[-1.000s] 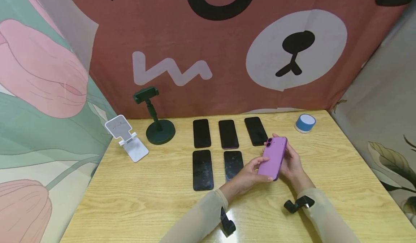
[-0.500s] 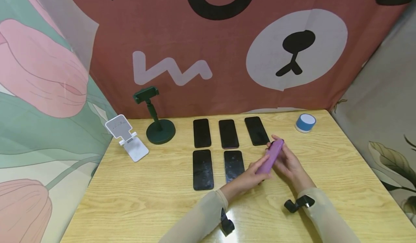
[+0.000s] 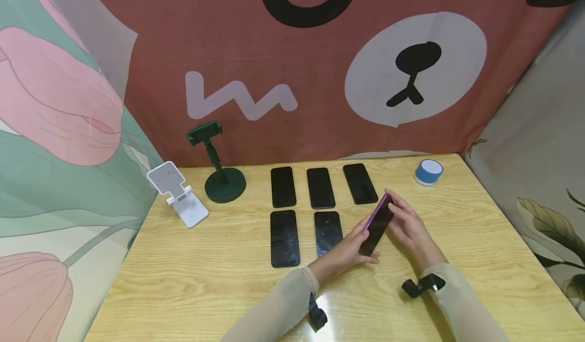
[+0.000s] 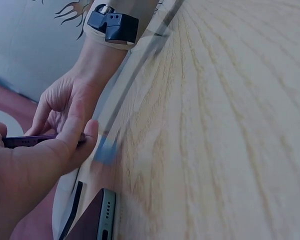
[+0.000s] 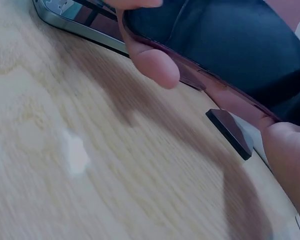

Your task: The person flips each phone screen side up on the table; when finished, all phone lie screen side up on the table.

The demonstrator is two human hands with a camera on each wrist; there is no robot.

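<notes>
Between my two hands, above the table, is a purple-edged phone (image 3: 378,226), tilted with its dark screen showing. My left hand (image 3: 346,250) grips its lower end, thumb on one edge and fingers at the other. At the upper end, my right hand (image 3: 409,225) holds the phone's edge with thumb and fingers. The right wrist view shows the phone's black screen (image 5: 230,45) close up, held at both ends. Just left of my left hand lies a phone (image 3: 328,230), face up and partly covered by that hand.
Several more dark phones lie face up in two rows, among them one at the back (image 3: 360,183) and one in front (image 3: 285,239). A green phone stand (image 3: 225,184) and a white folding stand (image 3: 191,210) are at left. A blue-and-white cylinder (image 3: 428,173) sits at back right.
The phone has been turned over in my hands. Its purple back faced up a second ago, then it stood nearly on edge, and now its dark screen shows. The other phones stay put.
</notes>
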